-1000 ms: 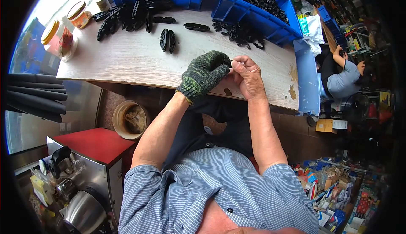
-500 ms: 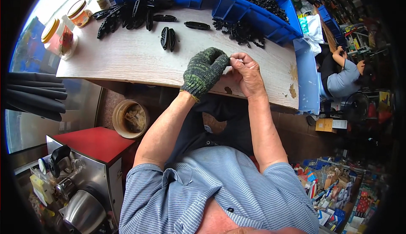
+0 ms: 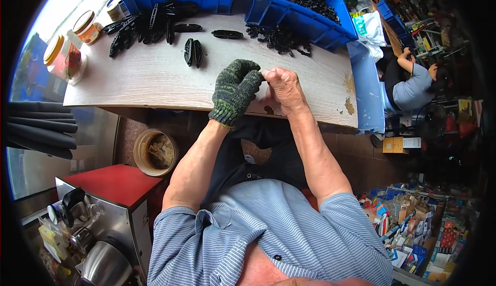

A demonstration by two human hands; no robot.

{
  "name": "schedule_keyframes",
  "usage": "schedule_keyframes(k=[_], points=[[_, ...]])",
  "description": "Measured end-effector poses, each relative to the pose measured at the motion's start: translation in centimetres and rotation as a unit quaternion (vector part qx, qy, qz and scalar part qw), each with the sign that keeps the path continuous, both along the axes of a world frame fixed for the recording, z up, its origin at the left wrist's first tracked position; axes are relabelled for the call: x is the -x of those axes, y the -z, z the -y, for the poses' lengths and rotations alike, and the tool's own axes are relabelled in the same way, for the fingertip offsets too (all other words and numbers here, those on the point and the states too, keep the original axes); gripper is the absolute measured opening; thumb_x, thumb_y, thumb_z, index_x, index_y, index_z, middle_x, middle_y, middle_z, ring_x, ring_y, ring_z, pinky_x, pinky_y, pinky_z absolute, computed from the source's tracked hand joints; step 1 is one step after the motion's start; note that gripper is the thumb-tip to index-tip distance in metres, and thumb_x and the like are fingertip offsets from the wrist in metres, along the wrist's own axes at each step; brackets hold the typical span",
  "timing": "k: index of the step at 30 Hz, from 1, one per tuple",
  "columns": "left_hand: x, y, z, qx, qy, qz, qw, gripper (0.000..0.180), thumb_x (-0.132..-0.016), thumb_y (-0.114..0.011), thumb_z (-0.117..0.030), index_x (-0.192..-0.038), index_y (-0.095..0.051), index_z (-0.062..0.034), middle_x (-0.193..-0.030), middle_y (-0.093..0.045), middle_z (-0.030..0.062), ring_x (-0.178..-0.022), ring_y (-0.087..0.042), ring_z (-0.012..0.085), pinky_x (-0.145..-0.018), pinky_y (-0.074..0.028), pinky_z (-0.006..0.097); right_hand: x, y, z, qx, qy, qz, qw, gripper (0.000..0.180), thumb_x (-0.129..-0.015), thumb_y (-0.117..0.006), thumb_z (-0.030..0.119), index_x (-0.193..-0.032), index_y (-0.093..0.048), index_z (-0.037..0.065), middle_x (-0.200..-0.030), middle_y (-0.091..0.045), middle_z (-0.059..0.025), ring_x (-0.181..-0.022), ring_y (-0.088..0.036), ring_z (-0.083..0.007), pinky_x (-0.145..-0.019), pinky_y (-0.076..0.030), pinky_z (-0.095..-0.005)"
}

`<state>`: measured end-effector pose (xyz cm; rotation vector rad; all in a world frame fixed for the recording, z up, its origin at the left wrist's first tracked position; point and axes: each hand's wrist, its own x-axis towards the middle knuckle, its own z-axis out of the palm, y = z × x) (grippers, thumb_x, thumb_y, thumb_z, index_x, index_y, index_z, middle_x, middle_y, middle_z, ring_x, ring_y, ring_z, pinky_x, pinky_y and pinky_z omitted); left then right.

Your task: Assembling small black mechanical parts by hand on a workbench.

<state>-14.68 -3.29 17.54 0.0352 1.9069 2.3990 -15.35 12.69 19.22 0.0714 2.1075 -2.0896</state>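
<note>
Two hands [image 3: 234, 90] [image 3: 285, 90] | left knit-gloved, right bare | oval black pieces [image 3: 198, 53]

Left hand [image 3: 233, 92] gloved, curled; right hand [image 3: 284, 90] bare, fingers bunched. Hands close together at 12 o'clock, contact unclear. Left forearm [image 3: 199, 163] points to 1, right forearm [image 3: 318, 151] to 11.
</note>
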Motion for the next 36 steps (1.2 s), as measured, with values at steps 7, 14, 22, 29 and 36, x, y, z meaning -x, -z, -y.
schedule_keyframes(k=[7,14,22,29,36], points=[[-0.4,-0.3,-0.2,-0.006,0.025,0.003,1.0,0.025,-0.095,-0.068,-0.022,-0.112,-0.066,-0.0038,-0.093,-0.07,0.0047,-0.078,-0.066,0.0115,-0.065,-0.054,0.026,-0.5,0.3,-0.2,0.023,0.017,-0.036,0.999,0.039,-0.088,-0.073,0.035,-0.068,-0.053,0.008,-0.053,-0.044,0.0027,-0.043,-0.046,-0.0085,-0.041,-0.047,-0.0281],[1.8,0.2,0.5,0.301,-0.114,-0.275,0.906,0.033,-0.087,-0.075,-0.021,-0.115,-0.067,-0.0057,-0.107,-0.07,0.0115,-0.1,-0.066,0.0263,-0.086,-0.053,0.037,-0.9,0.6,-2.4,0.113,0.093,-0.033,0.989,0.039,-0.092,-0.068,0.035,-0.066,-0.051,0.012,-0.049,-0.041,0.0002,-0.046,-0.053,-0.0151,-0.059,-0.061,-0.0429],[9.1,-1.2,3.2,0.69,-0.097,-0.259,0.669,0.027,-0.087,-0.059,-0.018,-0.113,-0.067,-0.0129,-0.114,-0.064,0.012,-0.115,-0.059,0.0344,-0.092,-0.05,0.05,0.5,0.4,-13.4,0.165,0.438,-0.006,0.884,0.045,-0.089,-0.068,0.043,-0.102,-0.044,0.007,-0.045,-0.038,-0.0062,-0.048,-0.057,-0.0295,-0.069,-0.061,-0.0591],[9.9,0.0,2.9,0.638,-0.092,-0.309,0.699,0.03,-0.086,-0.062,-0.016,-0.116,-0.065,-0.0128,-0.116,-0.064,0.0141,-0.114,-0.058,0.0365,-0.093,-0.049,0.05,0.5,0.4,-14.9,0.095,0.417,0.018,0.904,0.039,-0.088,-0.074,0.031,-0.105,-0.053,0.003,-0.045,-0.04,-0.004,-0.047,-0.056,-0.0262,-0.066,-0.061,-0.0529],[10.0,0.5,3.2,0.616,-0.078,-0.344,0.705,0.023,-0.087,-0.061,-0.015,-0.109,-0.067,-0.013,-0.112,-0.065,0.0134,-0.114,-0.059,0.0356,-0.09,-0.05,0.049,3.4,-0.4,-10.5,-0.033,0.248,0.089,0.964,0.024,-0.086,-0.078,0.023,-0.096,-0.063,0.007,-0.048,-0.044,-0.0007,-0.042,-0.053,-0.0141,-0.049,-0.06,-0.0392]])
